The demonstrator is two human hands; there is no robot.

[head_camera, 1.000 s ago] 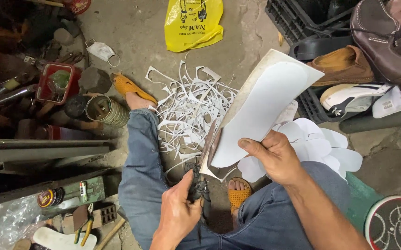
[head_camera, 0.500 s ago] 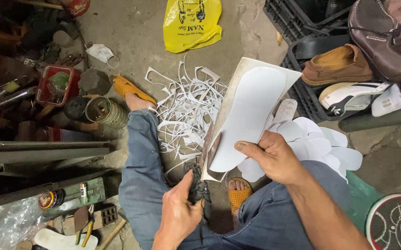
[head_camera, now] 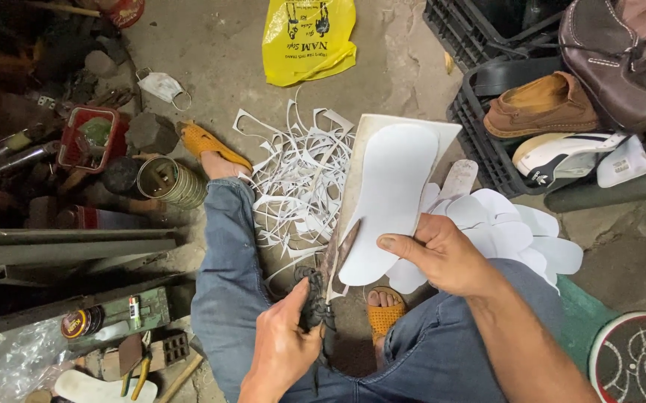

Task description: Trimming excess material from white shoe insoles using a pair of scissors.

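Note:
My left hand (head_camera: 282,345) grips black-handled scissors (head_camera: 315,297) whose blades bite into the lower edge of a white sheet (head_camera: 394,190). My right hand (head_camera: 442,254) holds that sheet together with a white sole-shaped template laid on it, thumb pressed on the template. A pile of white offcut strips (head_camera: 297,186) lies on the concrete floor beyond my left knee. Cut white insole shapes (head_camera: 509,227) are stacked just right of my right hand.
A yellow plastic bag (head_camera: 308,37) lies at the top. Black crates (head_camera: 487,104) with shoes (head_camera: 543,104) stand at right. A metal can (head_camera: 170,181), red box (head_camera: 88,138), metal bars (head_camera: 69,242) and tools crowd the left. A fan grille (head_camera: 636,358) sits at lower right.
The sheet has swung upright and turned a little in my right hand, while the scissors in my left hand have stayed at its lower edge.

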